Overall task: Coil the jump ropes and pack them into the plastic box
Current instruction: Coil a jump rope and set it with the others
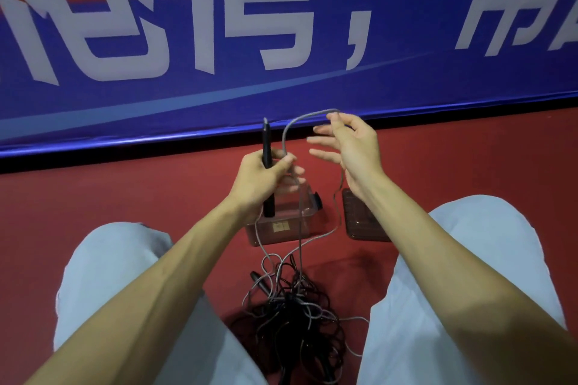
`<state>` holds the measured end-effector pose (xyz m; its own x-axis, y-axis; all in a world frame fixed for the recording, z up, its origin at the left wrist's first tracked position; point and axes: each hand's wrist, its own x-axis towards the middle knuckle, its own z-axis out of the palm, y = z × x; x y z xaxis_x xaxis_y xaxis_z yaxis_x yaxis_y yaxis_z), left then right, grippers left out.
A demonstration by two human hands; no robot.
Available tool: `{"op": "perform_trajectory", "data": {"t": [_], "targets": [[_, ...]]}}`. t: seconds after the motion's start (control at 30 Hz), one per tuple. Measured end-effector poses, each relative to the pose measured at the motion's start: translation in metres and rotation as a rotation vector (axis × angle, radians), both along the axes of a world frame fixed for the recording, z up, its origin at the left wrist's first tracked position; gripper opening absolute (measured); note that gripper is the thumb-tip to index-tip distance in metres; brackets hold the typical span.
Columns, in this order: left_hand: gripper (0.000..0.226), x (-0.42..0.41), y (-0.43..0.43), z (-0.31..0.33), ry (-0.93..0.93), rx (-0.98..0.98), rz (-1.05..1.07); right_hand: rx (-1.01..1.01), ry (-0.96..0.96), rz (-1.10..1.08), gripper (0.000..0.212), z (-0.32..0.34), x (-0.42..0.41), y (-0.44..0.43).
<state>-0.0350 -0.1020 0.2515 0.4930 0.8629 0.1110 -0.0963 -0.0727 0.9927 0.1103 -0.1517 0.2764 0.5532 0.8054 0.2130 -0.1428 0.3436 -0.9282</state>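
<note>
My left hand (pixel 266 178) grips a black jump-rope handle (pixel 266 150) held upright, together with a bend of its grey cord (pixel 289 130). The cord arcs up and over to my right hand (pixel 350 147), which is raised with fingers spread; the cord lies across its thumb and index finger and drops down past the wrist. Below the hands stands the clear brownish plastic box (pixel 308 230), open. A tangled heap of black and grey jump ropes (pixel 294 312) lies on the red floor between my knees, with another black handle (pixel 258 280) poking out at its left.
The box's dark brown lid (pixel 359 222) lies on the floor just right of the box. A blue banner wall (pixel 281 40) runs across the back, its base close behind the box. My legs in light trousers (pixel 109 275) flank the rope heap.
</note>
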Motion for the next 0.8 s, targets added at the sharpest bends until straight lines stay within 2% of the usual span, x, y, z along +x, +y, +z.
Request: {"op": "perform_trajectory", "data": {"t": [0.07,0.17,0.3,0.4,0.47,0.5,0.63,0.8], "targets": [[0.01,-0.003,0.001,0.01,-0.136,-0.065,0.033,-0.147,-0.066,0.065,0.028,-0.007,-0.002,0.001],[0.011,-0.01,0.003,0.022,-0.295,-0.13,0.041,-0.335,-0.259,0.157,0.019,-0.021,-0.006,0.003],[0.011,-0.018,0.001,0.034,-0.534,-0.236,-0.026,-0.521,-0.557,0.385,0.036,-0.038,-0.01,0.004],[0.011,-0.024,0.003,0.042,-0.691,-0.308,-0.055,-0.585,-0.69,0.602,0.02,-0.044,-0.014,0.001],[0.013,-0.029,0.007,0.046,-0.791,-0.358,-0.053,-0.55,-0.813,0.615,0.011,-0.047,-0.017,0.002],[0.015,-0.031,0.01,0.048,-0.829,-0.374,-0.046,-0.536,-0.828,0.585,0.014,-0.048,-0.018,0.003],[0.018,-0.037,0.022,0.046,-0.872,-0.415,0.048,-0.5,-0.661,0.415,0.022,-0.046,-0.018,0.005],[0.021,-0.03,0.023,0.035,-0.659,-0.352,0.165,-0.381,-0.566,0.216,0.016,-0.041,-0.013,0.005]]}}
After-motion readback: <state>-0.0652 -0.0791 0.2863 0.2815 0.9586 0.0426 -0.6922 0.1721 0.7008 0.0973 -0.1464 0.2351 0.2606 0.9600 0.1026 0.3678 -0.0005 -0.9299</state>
